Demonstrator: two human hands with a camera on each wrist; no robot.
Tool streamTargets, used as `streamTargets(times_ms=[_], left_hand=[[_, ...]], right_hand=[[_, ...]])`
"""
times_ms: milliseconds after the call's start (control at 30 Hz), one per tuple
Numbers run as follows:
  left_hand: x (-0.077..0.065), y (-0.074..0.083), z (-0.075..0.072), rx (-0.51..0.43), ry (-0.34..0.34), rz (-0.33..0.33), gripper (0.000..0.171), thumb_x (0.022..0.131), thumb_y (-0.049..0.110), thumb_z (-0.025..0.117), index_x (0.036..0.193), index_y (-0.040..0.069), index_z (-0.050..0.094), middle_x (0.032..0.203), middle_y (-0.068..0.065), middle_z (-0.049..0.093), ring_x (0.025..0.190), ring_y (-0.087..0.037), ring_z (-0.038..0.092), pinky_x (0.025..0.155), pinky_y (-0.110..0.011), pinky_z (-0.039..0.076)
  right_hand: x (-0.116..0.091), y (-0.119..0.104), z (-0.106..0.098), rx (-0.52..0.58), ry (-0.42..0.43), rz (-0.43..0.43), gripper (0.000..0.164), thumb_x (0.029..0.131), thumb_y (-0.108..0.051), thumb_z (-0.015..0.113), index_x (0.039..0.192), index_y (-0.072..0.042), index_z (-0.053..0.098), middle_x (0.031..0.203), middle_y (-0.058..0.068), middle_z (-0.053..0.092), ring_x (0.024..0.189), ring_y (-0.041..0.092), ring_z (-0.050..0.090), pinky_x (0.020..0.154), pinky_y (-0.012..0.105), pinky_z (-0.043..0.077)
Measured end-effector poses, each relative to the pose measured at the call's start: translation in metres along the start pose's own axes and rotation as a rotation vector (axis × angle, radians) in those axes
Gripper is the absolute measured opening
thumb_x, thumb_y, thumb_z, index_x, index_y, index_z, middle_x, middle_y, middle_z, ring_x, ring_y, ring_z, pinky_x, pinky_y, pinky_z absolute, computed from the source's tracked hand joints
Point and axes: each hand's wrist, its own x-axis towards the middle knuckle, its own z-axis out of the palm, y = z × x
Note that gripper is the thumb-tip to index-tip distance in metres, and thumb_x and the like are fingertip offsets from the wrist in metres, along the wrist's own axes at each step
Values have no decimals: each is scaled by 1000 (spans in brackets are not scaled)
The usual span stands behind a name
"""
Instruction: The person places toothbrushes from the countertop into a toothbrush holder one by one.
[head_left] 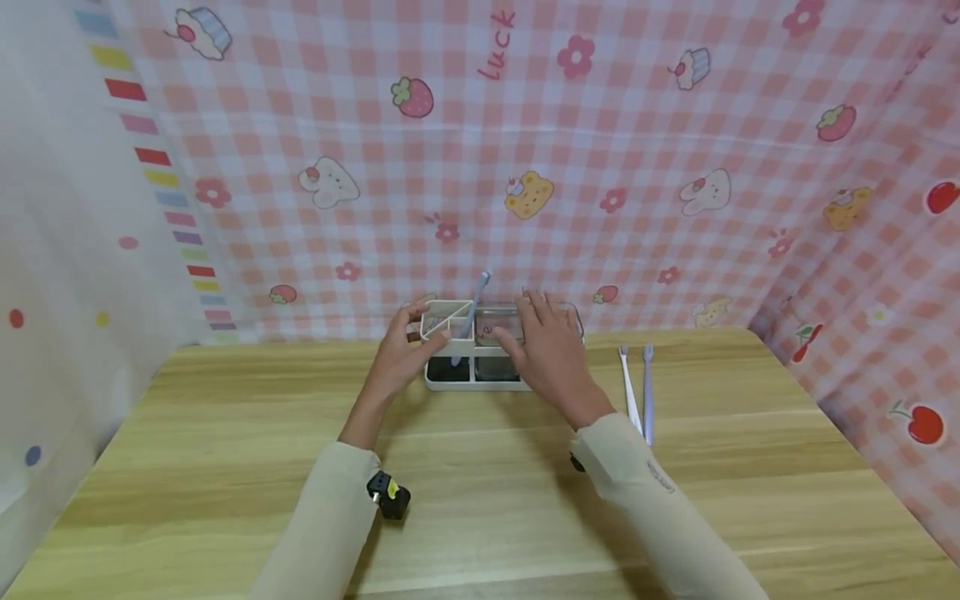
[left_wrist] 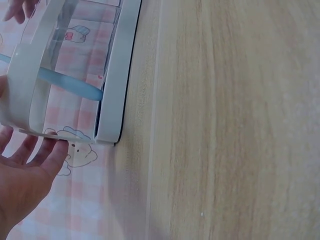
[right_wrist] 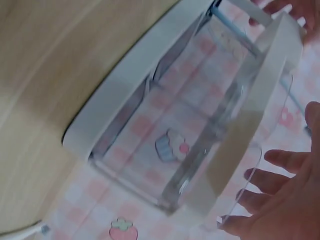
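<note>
A white toothbrush holder (head_left: 450, 386) with a divided top and a base tray stands upright at the table's back edge. My left hand (head_left: 401, 350) grips its left end, thumb over the top front and fingers along the side. A blue toothbrush (head_left: 480, 287) leans in the left section, its handle (left_wrist: 75, 85) reaching down to the base. Over the right section, with its clear plastic container (head_left: 491, 321), my right hand (head_left: 555, 354) is spread. In the right wrist view, the fingertips of the right hand (right_wrist: 285, 195) are right at the clear rim.
Right of the holder, a white toothbrush (head_left: 631, 392) and a purple toothbrush (head_left: 648, 392) lie side by side on the wooden table (head_left: 480, 517). A pink checked cloth (head_left: 465, 167) hangs close behind the holder and continues along the right side.
</note>
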Motion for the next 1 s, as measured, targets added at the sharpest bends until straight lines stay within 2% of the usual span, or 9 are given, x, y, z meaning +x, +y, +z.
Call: streamTargets(times_ms=[200,433,700,1000], left_hand=[[0,1,0,-3,-8,-6,65,95,26,69,149,2,42,149,-19,42,123,-38,48,98,-46,44],[-1,0,2,12,-17,-18,65,95,29,68,150,4,41,147,-20,42,124,-38,48,98,-47,45],[-2,2,3,12,-19,-18,65,96,28,68,149,3,41,147,-21,42,124,-39,48,98,-47,45],[-2,1,1,11,-4,-22,65,95,27,69,149,4,41,146,-20,44,120,-37,49,91,-41,47]], right_hand=[[0,14,-10,20,-20,65,73,105,-55,43,156,-3,36,158,21,37,147,41,28,117,62,16],[-5,32,-16,16,-82,153,74,105,-55,42,159,-6,30,165,21,22,152,42,14,118,62,7],[-8,49,-23,1,-54,177,76,105,-56,41,158,-3,29,162,25,25,150,44,19,118,63,9],[-14,66,-23,20,-57,211,73,107,-55,35,159,-4,28,163,24,23,152,43,9,117,66,8]])
